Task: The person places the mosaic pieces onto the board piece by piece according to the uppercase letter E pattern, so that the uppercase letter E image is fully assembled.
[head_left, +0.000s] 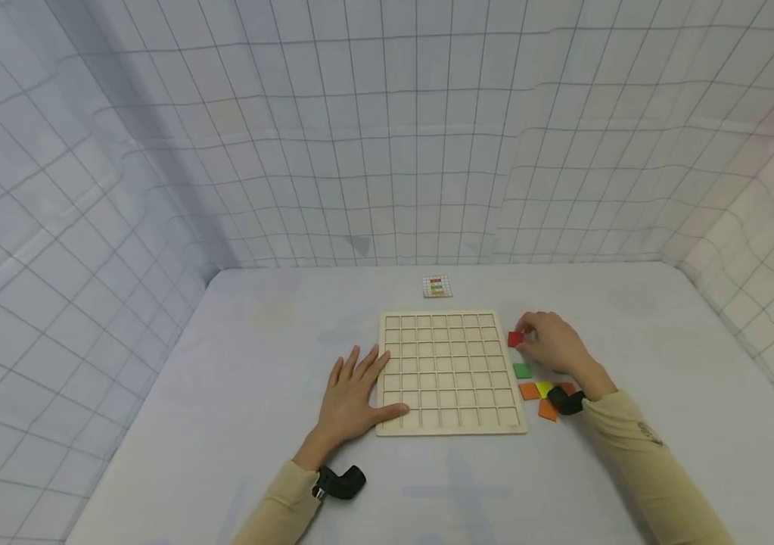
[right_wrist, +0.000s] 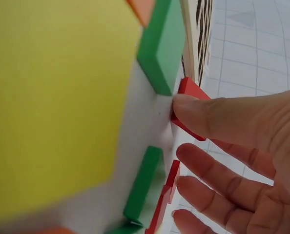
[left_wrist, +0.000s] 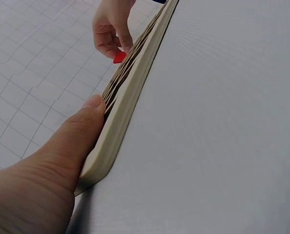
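Observation:
A pale wooden grid board [head_left: 451, 432] lies flat on the white table. My left hand [head_left: 351, 397] rests with spread fingers over its left edge, and the thumb [left_wrist: 81, 124] lies along the near left part of the board in the left wrist view. Off the board's far right corner, my right hand [head_left: 553, 342] pinches a red square tile [head_left: 515, 339] between thumb and forefinger. In the right wrist view that red tile [right_wrist: 191, 90] is tilted up beside the board, while the other fingers hang loosely curled below it.
Right of the board lie a green tile [head_left: 523, 371], a yellow tile [head_left: 544, 389] and several orange tiles [head_left: 529, 391]. More red tiles [right_wrist: 159, 209] and another green tile [right_wrist: 145, 187] lie under the right hand. A small pattern card [head_left: 437, 286] sits behind the board. Grid-patterned curtains [head_left: 400, 151] surround the table.

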### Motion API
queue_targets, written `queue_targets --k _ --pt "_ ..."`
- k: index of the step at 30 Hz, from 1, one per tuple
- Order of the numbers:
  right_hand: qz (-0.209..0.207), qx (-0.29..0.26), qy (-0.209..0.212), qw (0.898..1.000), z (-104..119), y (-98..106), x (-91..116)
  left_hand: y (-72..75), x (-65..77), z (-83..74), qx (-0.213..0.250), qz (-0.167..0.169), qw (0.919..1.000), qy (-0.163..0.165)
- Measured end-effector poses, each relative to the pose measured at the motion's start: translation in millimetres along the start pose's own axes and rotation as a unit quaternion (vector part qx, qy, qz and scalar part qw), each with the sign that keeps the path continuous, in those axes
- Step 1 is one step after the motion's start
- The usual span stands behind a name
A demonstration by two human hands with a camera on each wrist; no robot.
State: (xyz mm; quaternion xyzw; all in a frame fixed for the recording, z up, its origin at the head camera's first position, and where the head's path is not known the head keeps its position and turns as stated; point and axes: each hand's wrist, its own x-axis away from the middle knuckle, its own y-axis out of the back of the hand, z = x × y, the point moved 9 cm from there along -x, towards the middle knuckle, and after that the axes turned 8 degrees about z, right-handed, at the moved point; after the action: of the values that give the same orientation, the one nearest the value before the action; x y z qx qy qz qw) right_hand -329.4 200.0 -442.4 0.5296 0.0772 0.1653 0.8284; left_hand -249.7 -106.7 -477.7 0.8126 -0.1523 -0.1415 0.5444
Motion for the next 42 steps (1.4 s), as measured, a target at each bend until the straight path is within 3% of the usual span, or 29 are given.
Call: queue_targets --k 7,15,23,33,42 --pt "-0.016 -0.025 -0.014 0.999 6.2 3.6 2.5 1.9 -0.8 3.9 -0.009 -0.002 0.9999 0.004" --pt "-0.047 -0.077 0.032 0.995 35.0 10.3 -4.0 1.0 -1.6 5.0 -0.012 0.005 0.9999 0.004" --pt "-0.01 -0.153 0.081 0.985 66.8 -13.6 -34.9 -0.2 -2.9 2.4 -0.017 0.008 0.9998 0.003" --pt "0.018 -0.179 0.095 0.979 100.6 -31.7 -60.2 -1.8 -4.8 1.1 -0.024 0.016 0.9995 0.01" --pt "0.023 -0.173 0.108 0.979 115.1 -44.4 -71.0 -4.4 -2.6 0.6 -0.023 0.023 0.9994 0.01"
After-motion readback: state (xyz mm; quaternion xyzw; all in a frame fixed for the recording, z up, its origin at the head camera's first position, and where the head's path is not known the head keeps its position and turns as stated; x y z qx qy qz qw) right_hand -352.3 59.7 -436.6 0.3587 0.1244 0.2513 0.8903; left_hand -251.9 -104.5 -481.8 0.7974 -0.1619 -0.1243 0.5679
